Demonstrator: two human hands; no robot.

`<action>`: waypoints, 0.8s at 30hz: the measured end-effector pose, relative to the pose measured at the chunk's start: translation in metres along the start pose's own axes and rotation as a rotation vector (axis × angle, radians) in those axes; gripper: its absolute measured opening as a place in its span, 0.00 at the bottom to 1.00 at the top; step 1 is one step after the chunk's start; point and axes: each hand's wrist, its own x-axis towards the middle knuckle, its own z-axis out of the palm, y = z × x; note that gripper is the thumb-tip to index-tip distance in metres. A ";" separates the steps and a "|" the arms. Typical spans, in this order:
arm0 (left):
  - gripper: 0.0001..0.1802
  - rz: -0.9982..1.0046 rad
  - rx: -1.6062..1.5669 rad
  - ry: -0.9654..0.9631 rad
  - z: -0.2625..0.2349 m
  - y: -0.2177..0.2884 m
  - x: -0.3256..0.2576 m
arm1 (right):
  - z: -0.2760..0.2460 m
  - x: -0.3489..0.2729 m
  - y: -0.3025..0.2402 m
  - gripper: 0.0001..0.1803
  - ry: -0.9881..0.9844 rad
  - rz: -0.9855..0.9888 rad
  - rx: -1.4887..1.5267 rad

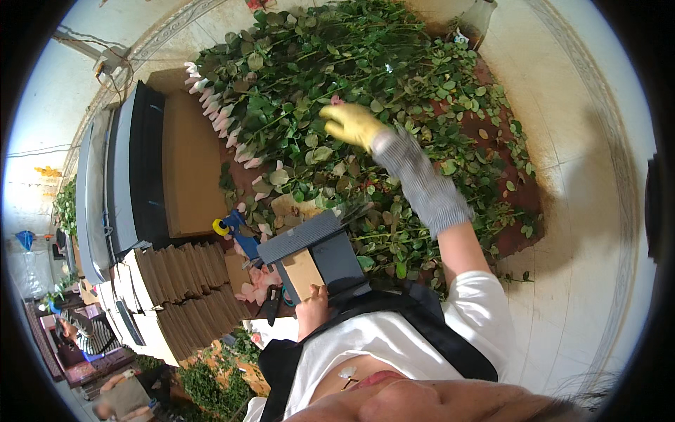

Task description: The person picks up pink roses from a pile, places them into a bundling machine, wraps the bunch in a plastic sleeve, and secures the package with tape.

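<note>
Gloved right hand [349, 124] reaches into rose stems [330, 63] heaped on tiled floor [590, 232].

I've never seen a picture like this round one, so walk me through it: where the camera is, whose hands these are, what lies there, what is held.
The camera sits on a person's head and looks down, so the view is round and its edges bend. The right hand, in a yellow and grey glove, reaches into a big heap of leafy rose stems with pale pink buds. The bare left hand rests low on a small tan and dark box close to the body; whether it grips it is unclear. Beside it lie stacks of folded brown cardboard and a blue tape dispenser.
</note>
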 end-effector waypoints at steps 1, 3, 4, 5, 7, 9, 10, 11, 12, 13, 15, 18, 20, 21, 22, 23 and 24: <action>0.24 -0.007 -0.023 -0.014 -0.004 0.002 0.001 | -0.007 0.024 0.023 0.24 -0.072 0.113 -0.354; 0.24 -0.062 -0.044 -0.010 -0.003 0.002 -0.004 | 0.041 0.040 0.079 0.14 -0.157 0.239 -0.514; 0.24 -0.077 -0.044 0.006 -0.002 0.002 -0.002 | 0.066 0.036 0.105 0.13 -0.365 0.269 -0.542; 0.21 -0.100 -0.079 0.021 0.001 0.000 -0.016 | 0.087 0.018 0.064 0.14 -0.473 0.160 -0.639; 0.20 -0.106 -0.004 0.036 0.010 0.000 -0.018 | 0.128 -0.020 0.053 0.13 -0.350 0.281 -0.772; 0.19 -0.085 0.077 0.052 0.018 0.001 -0.015 | 0.132 -0.044 0.062 0.11 -0.336 0.138 -0.912; 0.19 -0.066 0.089 0.049 0.019 0.000 -0.010 | 0.130 -0.047 0.070 0.11 -0.333 0.151 -0.919; 0.20 -0.048 0.101 0.043 0.020 -0.001 -0.007 | 0.127 -0.036 0.094 0.10 -0.392 0.184 -0.846; 0.21 -0.074 0.109 0.038 0.023 0.002 -0.016 | 0.117 -0.017 0.083 0.09 -0.400 0.143 -0.832; 0.20 -0.080 0.111 0.012 0.026 0.002 -0.020 | 0.091 0.001 0.062 0.09 -0.404 0.125 -0.813; 0.22 -0.094 0.130 0.029 0.027 0.003 -0.025 | 0.060 0.047 0.043 0.12 -0.123 -0.010 -0.598; 0.24 -0.061 0.139 0.011 0.030 -0.003 -0.018 | 0.073 0.109 0.105 0.11 -0.042 0.117 -0.592; 0.24 0.010 0.130 0.017 0.023 -0.013 -0.003 | 0.092 0.126 0.201 0.12 0.029 0.232 -0.681; 0.24 0.001 0.111 0.008 0.019 -0.011 -0.004 | 0.104 0.127 0.191 0.13 0.076 0.185 -0.696; 0.23 -0.009 0.086 -0.001 0.014 -0.009 -0.006 | 0.119 0.119 0.175 0.14 0.119 0.136 -0.713; 0.26 -0.059 0.040 -0.033 0.008 0.000 -0.015 | 0.131 0.114 0.132 0.14 0.021 0.095 -0.630; 0.31 -0.083 0.044 -0.026 0.011 0.002 -0.015 | 0.116 0.093 0.105 0.13 -0.062 0.114 -0.570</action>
